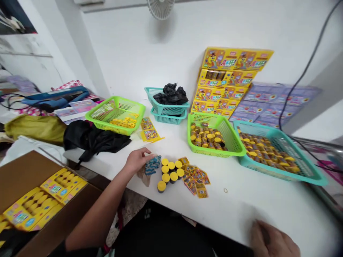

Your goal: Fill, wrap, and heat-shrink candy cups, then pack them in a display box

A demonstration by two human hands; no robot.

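Note:
My left hand point(137, 160) has its fingertips closed on a bunched blue-and-white patterned cloth point(152, 165). Below the same hand hangs a brownish piece of cloth point(145, 179). Just right of the cloth stand several small dark cups with yellow lids point(165, 177) in a tight group. A spread of small printed cards point(197, 177) lies against the cups' right side. Low at the right edge of the table, my right hand point(273, 240) is blurred by motion, and what its fingers do is unclear. A thin rubber band point(225, 190) lies between the cards and that hand.
Green baskets hold yellow pieces point(124, 122) and lidded cups point(206, 136); a teal basket point(308, 171) holds more cups. Yellow boxes point(223, 89) and purple boxes point(268, 103) are stacked at the wall. Left are a black umbrella-like bundle point(93, 137) and a carton point(29, 164).

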